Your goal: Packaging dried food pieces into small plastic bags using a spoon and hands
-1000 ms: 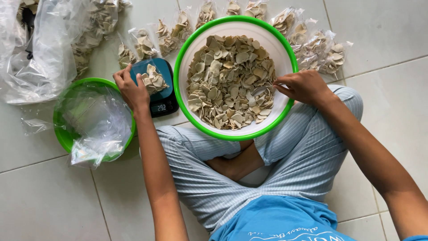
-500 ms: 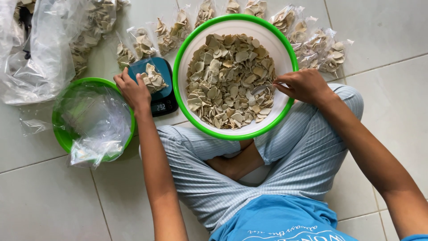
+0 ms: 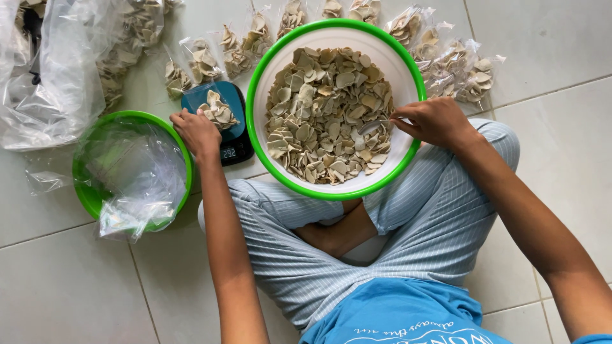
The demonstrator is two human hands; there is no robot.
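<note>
My left hand point(image 3: 196, 132) pinches the bag of chips point(image 3: 217, 112) upright on the scale point(image 3: 224, 127) for weighing; right hand point(image 3: 435, 122) grips a spoon point(image 3: 371, 127) in the big bowl point(image 3: 408, 60).

Large round plastic bowl point(image 3: 408, 64): white inside, bright green rim.
Thin curled chips point(image 3: 325, 108): pale beige, some greyer, some tan.
Small flat kitchen scale point(image 3: 237, 137): dark teal top, black front, grey display.
Small clear plastic bag of chips point(image 3: 217, 109): see-through, beige filling.
Smaller round plastic bowl point(image 3: 86, 191): green, holding glossy clear bags.
Loose cotton trousers point(image 3: 421, 223): light blue, fine white pinstripes.
Soft cotton shirt point(image 3: 395, 312): vivid blue, white lettering.
Tiled floor point(image 3: 561, 146): off-white, grey grout lines.
</note>
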